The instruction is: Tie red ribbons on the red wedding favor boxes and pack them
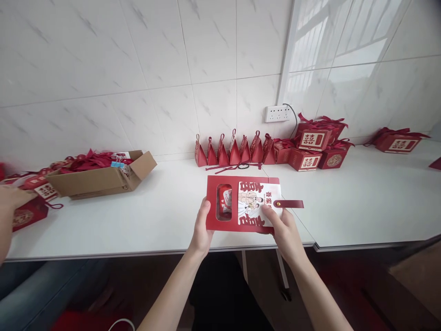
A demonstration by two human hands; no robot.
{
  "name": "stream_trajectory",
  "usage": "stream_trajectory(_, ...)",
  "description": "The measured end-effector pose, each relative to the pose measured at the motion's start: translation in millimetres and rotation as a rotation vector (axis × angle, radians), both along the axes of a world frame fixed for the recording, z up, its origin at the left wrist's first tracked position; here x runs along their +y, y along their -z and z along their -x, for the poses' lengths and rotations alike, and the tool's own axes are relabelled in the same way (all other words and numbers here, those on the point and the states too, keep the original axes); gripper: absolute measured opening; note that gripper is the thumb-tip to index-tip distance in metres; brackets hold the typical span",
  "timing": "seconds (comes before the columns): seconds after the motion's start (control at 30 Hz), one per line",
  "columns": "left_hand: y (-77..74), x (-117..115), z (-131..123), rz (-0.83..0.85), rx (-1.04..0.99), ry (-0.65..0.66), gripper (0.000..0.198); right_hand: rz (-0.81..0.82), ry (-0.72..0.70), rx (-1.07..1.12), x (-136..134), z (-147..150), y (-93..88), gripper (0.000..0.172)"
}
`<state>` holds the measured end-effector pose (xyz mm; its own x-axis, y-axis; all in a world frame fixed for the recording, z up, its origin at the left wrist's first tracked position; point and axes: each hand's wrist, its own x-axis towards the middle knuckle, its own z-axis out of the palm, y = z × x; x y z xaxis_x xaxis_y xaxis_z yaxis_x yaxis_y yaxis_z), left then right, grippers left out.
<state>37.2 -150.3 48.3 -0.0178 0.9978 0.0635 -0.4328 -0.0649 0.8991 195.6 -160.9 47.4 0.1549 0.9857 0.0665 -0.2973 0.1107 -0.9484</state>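
I hold a flat red gift box (225,202) with a cut-out window and a white illustrated card on its front, just above the near edge of the white table (155,220). My left hand (201,227) grips its lower left corner. My right hand (282,227) grips its lower right, fingers on the card, near a red snap strap (289,203) that sticks out to the right.
A row of small red pouch boxes (234,151) stands against the tiled wall, with several red ribboned boxes (313,147) to the right and another (398,142) further right. An open cardboard carton (103,177) of red items lies at left. Another person's hand (10,202) is at the far left edge.
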Motion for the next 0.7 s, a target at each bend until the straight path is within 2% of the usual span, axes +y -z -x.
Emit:
stream_trajectory(0.43, 4.8, 0, -1, -0.005, -0.037, -0.005, 0.054, -0.03, -0.017, -0.062, -2, -2, 5.2, 0.047)
stream_trajectory(0.7, 11.4, 0, 1, -0.028, -0.042, 0.025, 0.052, -0.031, 0.053, -0.058, -5, 1, 6.6, 0.048)
